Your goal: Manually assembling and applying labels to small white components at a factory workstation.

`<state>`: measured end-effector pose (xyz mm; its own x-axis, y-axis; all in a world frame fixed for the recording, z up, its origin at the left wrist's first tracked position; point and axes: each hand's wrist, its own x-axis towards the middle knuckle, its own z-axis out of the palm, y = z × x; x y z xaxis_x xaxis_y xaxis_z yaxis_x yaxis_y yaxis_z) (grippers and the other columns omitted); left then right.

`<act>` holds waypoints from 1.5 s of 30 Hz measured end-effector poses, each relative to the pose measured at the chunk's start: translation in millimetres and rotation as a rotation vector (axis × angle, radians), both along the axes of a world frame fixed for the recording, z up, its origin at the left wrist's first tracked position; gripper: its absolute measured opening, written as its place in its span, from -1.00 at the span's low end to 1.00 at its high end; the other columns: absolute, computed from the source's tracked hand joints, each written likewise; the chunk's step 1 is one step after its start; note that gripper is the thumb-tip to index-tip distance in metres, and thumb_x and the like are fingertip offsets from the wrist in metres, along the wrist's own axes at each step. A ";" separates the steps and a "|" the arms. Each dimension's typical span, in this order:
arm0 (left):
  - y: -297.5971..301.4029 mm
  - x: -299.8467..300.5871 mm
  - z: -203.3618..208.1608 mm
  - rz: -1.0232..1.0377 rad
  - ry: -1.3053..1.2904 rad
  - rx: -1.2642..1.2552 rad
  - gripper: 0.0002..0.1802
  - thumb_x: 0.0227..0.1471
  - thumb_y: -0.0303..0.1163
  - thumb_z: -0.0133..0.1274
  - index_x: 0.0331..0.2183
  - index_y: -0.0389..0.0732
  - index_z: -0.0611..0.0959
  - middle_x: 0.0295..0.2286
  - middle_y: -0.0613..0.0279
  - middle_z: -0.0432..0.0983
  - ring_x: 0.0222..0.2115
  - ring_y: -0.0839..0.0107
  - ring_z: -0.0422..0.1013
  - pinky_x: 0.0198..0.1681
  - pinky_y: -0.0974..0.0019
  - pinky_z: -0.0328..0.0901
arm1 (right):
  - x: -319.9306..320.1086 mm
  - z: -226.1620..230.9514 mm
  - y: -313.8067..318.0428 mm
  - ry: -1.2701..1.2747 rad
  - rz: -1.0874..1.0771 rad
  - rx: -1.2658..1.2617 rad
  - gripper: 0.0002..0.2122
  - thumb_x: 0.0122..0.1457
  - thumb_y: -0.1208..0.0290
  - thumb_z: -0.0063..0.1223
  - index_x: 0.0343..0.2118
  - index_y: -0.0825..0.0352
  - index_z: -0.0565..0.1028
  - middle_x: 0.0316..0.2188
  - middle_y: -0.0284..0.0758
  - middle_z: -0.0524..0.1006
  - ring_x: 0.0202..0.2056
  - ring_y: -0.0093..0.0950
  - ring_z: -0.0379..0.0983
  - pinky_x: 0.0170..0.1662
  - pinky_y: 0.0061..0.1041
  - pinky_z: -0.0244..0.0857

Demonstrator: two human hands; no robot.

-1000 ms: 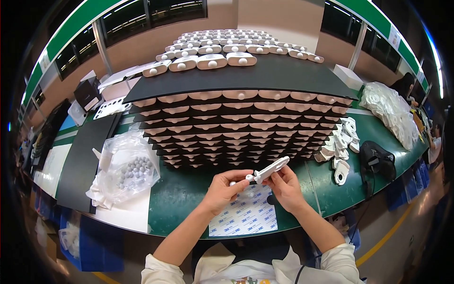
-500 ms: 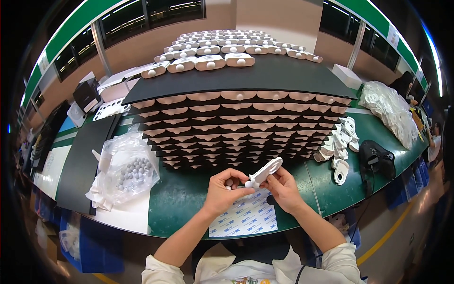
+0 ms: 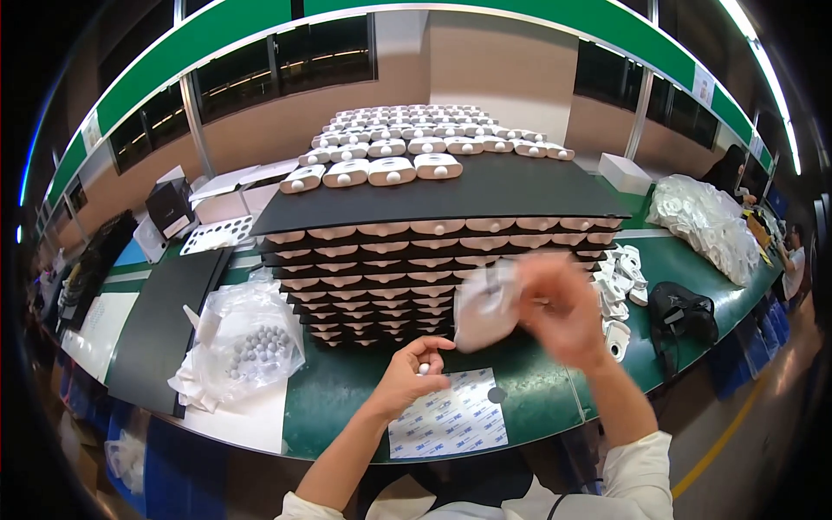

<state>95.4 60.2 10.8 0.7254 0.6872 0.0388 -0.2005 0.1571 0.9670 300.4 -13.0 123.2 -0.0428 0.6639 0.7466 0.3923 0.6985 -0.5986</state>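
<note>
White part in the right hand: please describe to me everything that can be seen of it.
The white part is a broad, plastic-looking piece with rounded lower corners. Blur hides the details of its upper end. The right hand holds it up above the green table, in front of the stack of black boards, broad face toward the camera. The left hand is close to its lower edge; contact is unclear.

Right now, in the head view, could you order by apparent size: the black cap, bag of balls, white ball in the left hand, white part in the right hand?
Largest: bag of balls
Middle, unranked: black cap and white part; they look near in size, and the part is blurred
Smallest: white ball
</note>
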 end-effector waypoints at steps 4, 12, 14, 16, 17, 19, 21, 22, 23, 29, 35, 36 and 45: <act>7.3 -4.1 -9.9 0.091 -0.183 -0.472 -0.71 0.01 -0.32 0.03 -0.20 -0.16 0.44 -0.50 0.42 0.25 -0.60 0.64 0.16 -0.71 0.62 -0.06 | 20.3 92.2 46.8 0.021 -0.331 -0.112 -0.74 0.06 0.52 -0.02 -0.16 0.44 0.37 -0.47 -0.33 0.47 -0.47 -0.68 0.33 -0.40 -0.71 0.25; 15.7 -6.2 -17.0 0.129 -0.261 -0.661 -0.66 -0.14 -0.64 -0.16 -0.20 -0.29 0.42 -0.36 0.12 0.32 -0.51 0.44 0.23 -0.72 0.59 0.00 | 67.7 105.8 155.2 -0.007 -0.416 -0.683 -0.75 0.00 0.36 0.11 -0.36 0.47 0.52 -0.50 -0.33 0.48 -0.49 -0.61 0.37 -0.47 -0.65 0.30; 16.4 -5.4 -18.4 0.151 -0.243 -0.687 -0.61 -0.19 -0.70 -0.21 -0.20 -0.32 0.41 -0.33 0.04 0.33 -0.49 0.38 0.24 -0.72 0.58 0.02 | 69.8 107.3 154.1 -0.043 -0.459 -0.685 -0.74 0.01 0.35 0.10 -0.35 0.48 0.51 -0.51 -0.33 0.47 -0.49 -0.61 0.38 -0.46 -0.65 0.32; 17.2 -4.4 -18.9 0.165 -0.248 -0.690 -0.62 -0.18 -0.72 -0.23 -0.21 -0.33 0.38 -0.28 -0.03 0.34 -0.47 0.35 0.26 -0.72 0.58 0.02 | 69.6 112.5 141.9 -0.079 -0.501 -0.693 -0.73 0.02 0.34 0.10 -0.35 0.49 0.51 -0.53 -0.33 0.47 -0.48 -0.60 0.39 -0.45 -0.65 0.33; 18.1 -3.2 -19.9 0.156 -0.240 -0.700 -0.62 -0.18 -0.72 -0.23 -0.21 -0.33 0.38 -0.28 -0.03 0.34 -0.47 0.35 0.26 -0.72 0.58 0.02 | 69.9 117.5 127.2 -0.141 -0.546 -0.623 -0.75 0.04 0.34 0.07 -0.35 0.48 0.51 -0.54 -0.33 0.48 -0.48 -0.61 0.39 -0.43 -0.66 0.33; 19.4 -0.1 -18.7 0.108 -0.241 -0.657 -0.62 -0.16 -0.73 -0.24 -0.20 -0.31 0.34 -0.26 -0.06 0.34 -0.46 0.36 0.27 -0.72 0.60 0.03 | 80.6 121.7 98.7 -0.238 -0.568 -0.406 -0.77 0.07 0.35 0.03 -0.34 0.45 0.51 -0.53 -0.35 0.49 -0.48 -0.61 0.40 -0.42 -0.66 0.33; 18.0 3.0 -14.8 0.109 -0.194 -0.636 -0.67 -0.07 -0.68 -0.22 -0.18 -0.28 0.33 -0.23 -0.07 0.35 -0.50 0.44 0.25 -0.74 0.62 0.03 | 99.3 115.1 63.4 -0.303 -0.633 -0.094 -0.79 0.08 0.37 0.01 -0.33 0.43 0.52 -0.51 -0.36 0.51 -0.48 -0.62 0.40 -0.42 -0.66 0.30; 16.7 0.3 -12.5 0.119 -0.177 -0.615 -0.70 -0.03 -0.65 -0.21 -0.18 -0.27 0.34 -0.22 -0.06 0.35 -0.51 0.47 0.25 -0.75 0.63 0.03 | 102.5 108.3 43.3 -0.333 -0.707 0.084 -0.80 0.08 0.38 0.01 -0.33 0.42 0.52 -0.50 -0.37 0.52 -0.48 -0.63 0.40 -0.42 -0.66 0.29; 14.8 -0.8 -11.1 0.111 -0.165 -0.574 -0.80 0.08 -0.44 -0.13 -0.21 -0.24 0.36 -0.27 0.01 0.40 -0.57 0.55 0.23 -0.76 0.65 0.00 | 108.0 98.8 24.1 -0.320 -0.779 0.159 -0.80 0.07 0.37 0.02 -0.35 0.43 0.51 -0.51 -0.35 0.52 -0.49 -0.63 0.39 -0.42 -0.65 0.28; 11.7 2.0 -20.5 0.032 -0.076 -0.548 -0.63 0.07 -0.04 -0.10 -0.35 -0.19 0.44 -0.62 0.35 0.33 -0.70 0.66 0.05 -0.75 0.64 -0.10 | 173.9 -30.9 -65.6 -0.552 -1.248 -0.407 -0.90 -0.03 0.60 -0.05 -0.44 0.41 0.49 -0.53 -0.23 0.51 -0.48 -0.33 0.43 -0.35 -0.46 0.30; 4.0 0.0 -9.3 0.008 -0.090 -0.556 -0.67 0.10 -0.11 -0.10 -0.33 -0.20 0.47 -0.69 0.47 0.05 -0.71 0.68 -0.02 -0.72 0.63 -0.13 | 168.1 -81.7 -103.3 -0.908 -0.788 -0.597 -0.50 -0.26 0.80 -0.10 -0.21 0.17 0.49 -0.01 -0.25 0.28 0.01 -0.26 0.17 0.00 -0.44 0.17; 3.6 1.8 -8.2 0.002 -0.116 -0.541 -0.69 0.10 -0.15 -0.09 -0.29 -0.20 0.46 -0.66 0.47 0.06 -0.70 0.68 -0.02 -0.72 0.64 -0.12 | 168.3 -84.3 -104.9 -1.027 -0.763 -0.528 -0.50 -0.26 0.79 -0.12 -0.21 0.13 0.50 -0.04 -0.28 0.32 -0.02 -0.30 0.20 -0.02 -0.43 0.20; 7.3 3.9 -13.0 0.069 -0.185 -0.498 -0.72 -0.03 -0.46 0.05 -0.20 -0.19 0.43 -0.37 0.26 0.39 -0.71 0.70 0.03 -0.73 0.64 -0.07 | 153.3 -62.2 -101.5 -0.910 -0.757 -0.476 -0.79 -0.32 0.57 0.22 -0.53 0.31 0.45 -0.52 -0.30 0.42 -0.40 -0.39 0.36 -0.36 -0.47 0.27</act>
<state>99.3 67.4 -2.2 0.6896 0.7011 -0.1813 -0.3866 0.5681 0.7265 453.8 -114.4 61.0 0.0929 0.9396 0.3295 0.9957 -0.0866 -0.0337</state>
